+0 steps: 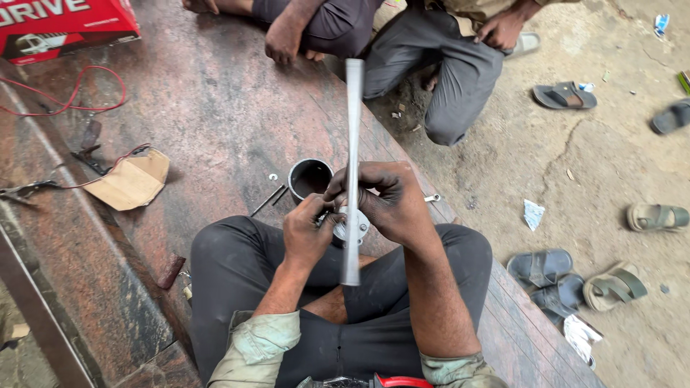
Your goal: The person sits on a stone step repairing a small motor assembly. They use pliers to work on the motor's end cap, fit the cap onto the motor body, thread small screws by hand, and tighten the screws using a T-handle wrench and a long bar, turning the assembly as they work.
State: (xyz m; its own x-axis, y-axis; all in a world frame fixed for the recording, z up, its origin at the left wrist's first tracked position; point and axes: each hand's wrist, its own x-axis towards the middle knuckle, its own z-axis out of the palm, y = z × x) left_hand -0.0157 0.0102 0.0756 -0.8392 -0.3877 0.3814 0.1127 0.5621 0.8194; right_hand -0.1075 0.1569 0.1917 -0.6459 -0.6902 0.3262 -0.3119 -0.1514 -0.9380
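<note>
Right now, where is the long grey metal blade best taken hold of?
Grip the long grey metal blade on its bare upper length, pinching the flat faces from the sides. Lower down, the left hand and right hand crowd the round metal hub.

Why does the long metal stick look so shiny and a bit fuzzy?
In the head view, soft daylight puts pale glare along the metal rod; its near end looks slightly blurred, close to the camera, while the hands and cup stay sharp; shadows are faint.
</note>
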